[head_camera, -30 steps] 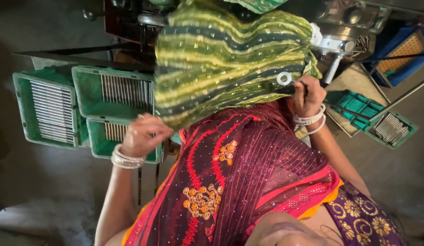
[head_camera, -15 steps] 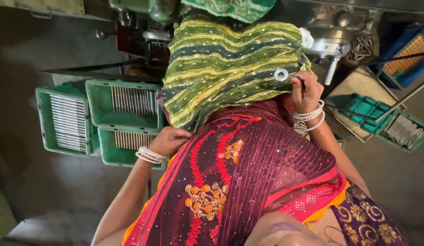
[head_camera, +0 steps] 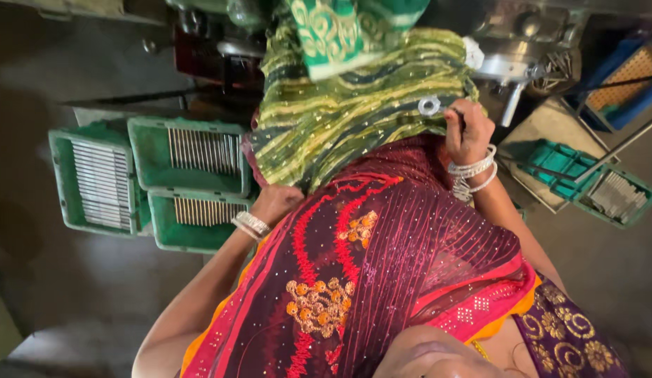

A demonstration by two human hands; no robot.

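Note:
A green and yellow striped cloth (head_camera: 340,119) lies over my lap, above a dark red embroidered drape (head_camera: 382,245). My left hand (head_camera: 275,201), with silver bangles at the wrist, rests against the lower left edge of the striped cloth; its fingers are tucked out of sight. My right hand (head_camera: 469,133), also bangled, is closed around a thin dark stick at the cloth's right edge. A small metal ring (head_camera: 429,106) sits on the cloth just left of that hand.
Three green plastic trays (head_camera: 147,164) with rows of thin metal rods stand at the left. A grey metal machine (head_camera: 515,49) is behind the cloth at the upper right. Teal trays (head_camera: 560,164) and a blue crate (head_camera: 620,105) lie at the right.
My left hand has moved right, from over the green trays to the edge of the striped cloth. My right hand has stayed by the metal ring.

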